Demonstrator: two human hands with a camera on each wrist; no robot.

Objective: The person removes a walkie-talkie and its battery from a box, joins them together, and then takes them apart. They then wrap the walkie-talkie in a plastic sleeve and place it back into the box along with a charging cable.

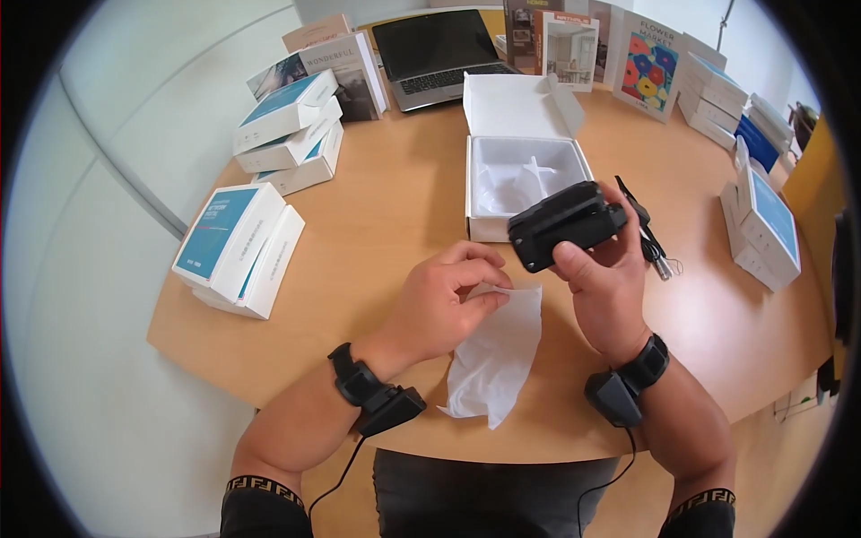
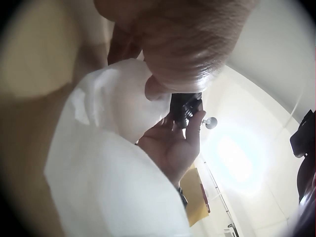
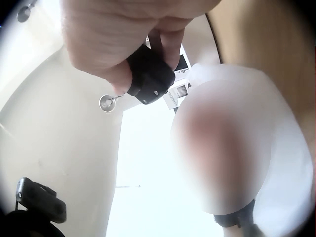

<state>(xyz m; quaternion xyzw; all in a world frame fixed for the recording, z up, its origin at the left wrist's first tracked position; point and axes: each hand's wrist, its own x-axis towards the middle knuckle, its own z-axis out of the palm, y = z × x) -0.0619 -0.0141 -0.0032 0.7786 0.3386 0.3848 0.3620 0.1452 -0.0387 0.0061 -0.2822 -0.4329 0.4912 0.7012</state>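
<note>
My left hand (image 1: 443, 300) pinches the top edge of a thin white wrapping sheet (image 1: 496, 359), which hangs down toward the table's front edge. In the left wrist view the sheet (image 2: 106, 163) fills much of the lower left. My right hand (image 1: 606, 291) grips a black boxy device (image 1: 558, 228) with a hinged-looking part, thumb on its near side. The device (image 3: 150, 76) shows small screws on one end in the right wrist view. Just beyond the hands stands an open white box (image 1: 475, 193) with a clear plastic liner (image 1: 511, 175) inside. A black cable (image 1: 650, 233) with metal connectors lies right of the device.
White-and-blue boxes (image 1: 238, 242) are stacked at the left, with further stacks (image 1: 291, 117) behind them. More boxes (image 1: 762, 220) stand at the right. A laptop (image 1: 439, 58) and upright books (image 1: 647, 67) line the back of the wooden table (image 1: 395, 188).
</note>
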